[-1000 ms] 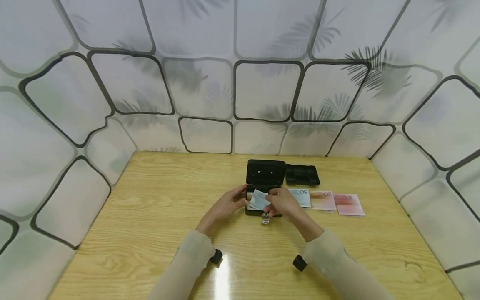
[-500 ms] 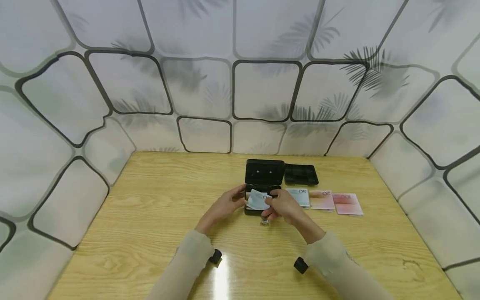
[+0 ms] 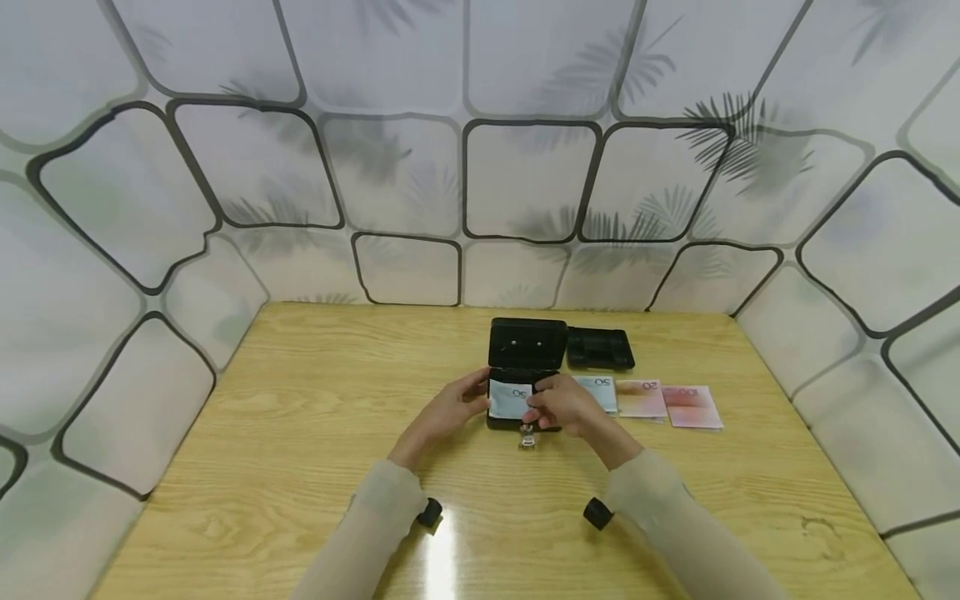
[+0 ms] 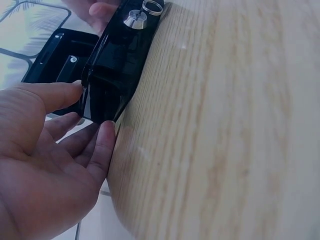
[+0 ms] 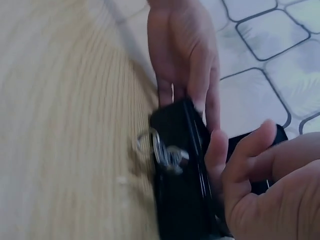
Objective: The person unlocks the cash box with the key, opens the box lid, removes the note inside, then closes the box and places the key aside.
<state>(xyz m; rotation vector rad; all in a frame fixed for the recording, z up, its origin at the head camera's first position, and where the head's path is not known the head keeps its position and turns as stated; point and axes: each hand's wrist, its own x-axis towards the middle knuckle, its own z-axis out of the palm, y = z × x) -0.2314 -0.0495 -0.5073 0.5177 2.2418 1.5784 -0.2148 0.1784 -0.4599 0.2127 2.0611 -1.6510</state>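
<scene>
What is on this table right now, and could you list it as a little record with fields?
Surface: light wooden table
Main item: small black metal cash box, lid raised, key with ring in its front lock
Left hand: fingers touch the box's left end
Right hand: pinches a pale blue banknote over the open box
Beside box: black plastic tray
In a row to the right: blue banknote, pinkish banknote, red banknote

Tray [image 3: 600, 348] and banknotes [image 3: 648, 402] lie right of box [image 3: 527, 346]
</scene>
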